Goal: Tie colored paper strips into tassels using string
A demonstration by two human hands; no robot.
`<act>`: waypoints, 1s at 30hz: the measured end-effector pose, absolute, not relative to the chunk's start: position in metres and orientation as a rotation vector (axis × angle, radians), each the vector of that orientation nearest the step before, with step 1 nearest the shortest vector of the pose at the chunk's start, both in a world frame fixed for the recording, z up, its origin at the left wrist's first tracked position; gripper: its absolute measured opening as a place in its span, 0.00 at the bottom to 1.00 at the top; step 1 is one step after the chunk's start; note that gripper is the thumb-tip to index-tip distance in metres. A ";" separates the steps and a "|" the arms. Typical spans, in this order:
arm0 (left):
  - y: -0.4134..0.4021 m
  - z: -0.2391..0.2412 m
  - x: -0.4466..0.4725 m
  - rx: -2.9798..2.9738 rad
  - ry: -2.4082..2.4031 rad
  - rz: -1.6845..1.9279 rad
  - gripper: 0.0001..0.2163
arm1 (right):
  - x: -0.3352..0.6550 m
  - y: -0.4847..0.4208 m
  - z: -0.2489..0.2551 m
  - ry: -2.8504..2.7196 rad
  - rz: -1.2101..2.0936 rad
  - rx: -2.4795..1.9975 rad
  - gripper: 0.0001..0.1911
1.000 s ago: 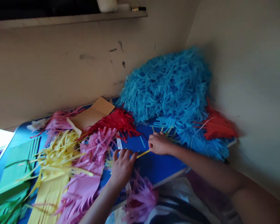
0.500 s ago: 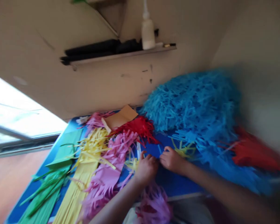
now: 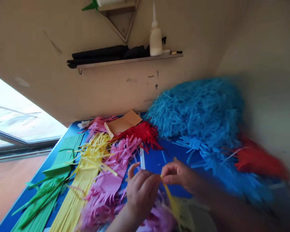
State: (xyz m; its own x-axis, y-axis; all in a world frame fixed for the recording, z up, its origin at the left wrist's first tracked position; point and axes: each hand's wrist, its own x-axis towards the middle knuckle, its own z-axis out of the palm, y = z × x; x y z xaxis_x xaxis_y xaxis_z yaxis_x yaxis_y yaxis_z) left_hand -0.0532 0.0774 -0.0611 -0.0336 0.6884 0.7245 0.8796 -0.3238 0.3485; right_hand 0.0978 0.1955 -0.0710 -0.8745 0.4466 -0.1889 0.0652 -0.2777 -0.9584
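Note:
Over the near part of the blue table my left hand (image 3: 142,190) and my right hand (image 3: 180,175) meet at the fingertips. Both pinch a yellow paper strip (image 3: 169,196), which hangs down from between them, its lower end blurred. Below my left hand lies fringed purple paper (image 3: 160,212). Fringed pink paper (image 3: 116,180) stretches to its left, and beside that are yellow fringed paper (image 3: 78,190) and green fringed paper (image 3: 45,193). A heap of red fringe (image 3: 145,132) sits beyond my hands.
A big mound of blue paper fringe (image 3: 198,109) fills the table's back right, with red paper (image 3: 258,158) beside it. An orange-brown folded sheet (image 3: 124,122) lies at the back. On the wall shelf (image 3: 135,60) stands a white nozzle bottle (image 3: 156,40) beside black rolls (image 3: 99,52).
Both hands have come nearer to me and closer together. The yellow strips have left the tabletop near them, and one now hangs from my fingers. The view has shifted slightly.

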 end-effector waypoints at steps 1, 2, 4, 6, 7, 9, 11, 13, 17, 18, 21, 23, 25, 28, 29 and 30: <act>0.076 -0.061 -0.051 -1.984 -1.730 -1.350 0.05 | 0.095 0.190 -0.073 -1.623 2.245 -0.639 0.19; 0.075 -0.063 -0.049 -1.957 -1.781 -1.413 0.05 | 0.093 0.184 -0.076 -1.557 2.237 -0.643 0.19; 0.072 -0.066 -0.046 -1.933 -1.855 -1.536 0.05 | 0.090 0.172 -0.081 -1.467 2.209 -0.653 0.19; 0.068 -0.069 -0.045 -1.917 -1.907 -1.666 0.05 | 0.087 0.162 -0.084 -1.383 2.187 -0.674 0.18; 0.066 -0.069 -0.045 -1.910 -1.924 -1.725 0.05 | 0.086 0.159 -0.086 -1.334 2.188 -0.684 0.18; 0.063 -0.068 -0.046 -1.900 -1.948 -1.812 0.06 | 0.082 0.154 -0.088 -1.237 2.209 -0.688 0.17; 0.061 -0.067 -0.047 -1.901 -1.965 -1.864 0.07 | 0.079 0.152 -0.091 -1.186 2.220 -0.652 0.16; 0.061 -0.067 -0.047 -1.909 -1.968 -1.902 0.07 | 0.074 0.149 -0.091 -1.189 2.184 -0.598 0.14; 0.057 -0.074 -0.054 -1.941 -1.943 -1.977 0.08 | 0.066 0.149 -0.088 -1.242 2.146 -0.531 0.11; 0.054 -0.075 -0.059 -1.931 -1.973 -1.996 0.07 | 0.065 0.153 -0.088 -1.275 2.138 -0.533 0.11; 0.041 -0.073 -0.080 -1.529 -2.212 -2.201 0.02 | 0.067 0.180 -0.096 -1.471 1.863 -0.668 0.08; 0.031 -0.068 -0.097 -1.034 -2.321 -2.458 0.04 | 0.071 0.204 -0.109 -1.724 1.486 -0.860 0.06; 0.027 -0.066 -0.112 -0.747 -2.366 -2.622 0.08 | 0.073 0.225 -0.124 -2.087 1.162 -1.025 0.05; 0.034 -0.078 -0.118 -0.994 -2.523 -2.434 0.10 | 0.069 0.236 -0.145 -2.580 0.951 -1.113 0.10; 0.039 -0.086 -0.116 -1.148 -2.573 -2.279 0.11 | 0.066 0.236 -0.149 -2.659 0.922 -1.122 0.11; 0.046 -0.094 -0.113 -1.294 -2.608 -2.129 0.11 | 0.063 0.234 -0.153 -2.699 0.902 -1.136 0.10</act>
State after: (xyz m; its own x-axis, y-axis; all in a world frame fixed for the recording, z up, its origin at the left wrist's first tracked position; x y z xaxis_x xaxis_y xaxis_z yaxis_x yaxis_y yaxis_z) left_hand -0.1126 0.0456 -0.0945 -0.6500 0.7560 0.0770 0.2267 0.0962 0.9692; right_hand 0.0627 0.2340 -0.1529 -0.7227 0.6746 -0.1500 0.6292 0.5526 -0.5466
